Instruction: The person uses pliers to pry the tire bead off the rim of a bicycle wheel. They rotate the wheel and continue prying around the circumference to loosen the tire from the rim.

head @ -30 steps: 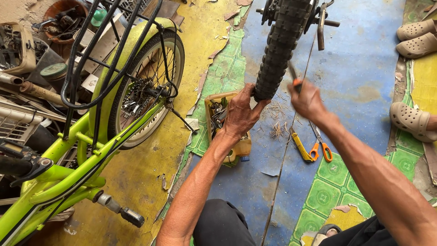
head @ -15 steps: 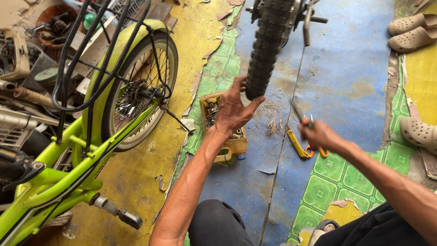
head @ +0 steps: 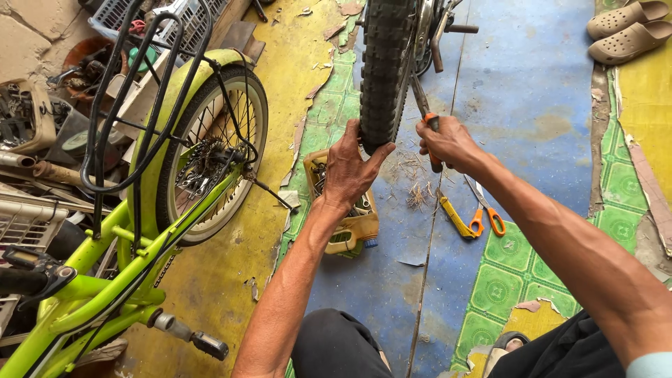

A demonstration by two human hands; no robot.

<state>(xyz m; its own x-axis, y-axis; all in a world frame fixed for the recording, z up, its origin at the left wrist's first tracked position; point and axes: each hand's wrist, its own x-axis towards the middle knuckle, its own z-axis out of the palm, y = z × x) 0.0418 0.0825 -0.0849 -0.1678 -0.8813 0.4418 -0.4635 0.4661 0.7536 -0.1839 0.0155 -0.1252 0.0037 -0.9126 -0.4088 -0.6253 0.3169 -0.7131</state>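
I see the lime-green bicycle [head: 105, 280] crowding the left edge, leaving open floor [head: 532, 91] of worn blue and green sheet to the right. Ahead, the knobby black tyre [head: 383, 70] stands upright, its long axis running away from me. My left hand [head: 350, 171] lies spread flat against its tread. My right hand [head: 448, 143] is clenched round an orange-handled tool [head: 428, 119] angled up beside the wheel. Orange-handled scissors [head: 486, 213] lie below.

You have bright, even daylight; shadows soft, no glare. Focus sharp throughout, slight wide-angle stretch at edges.
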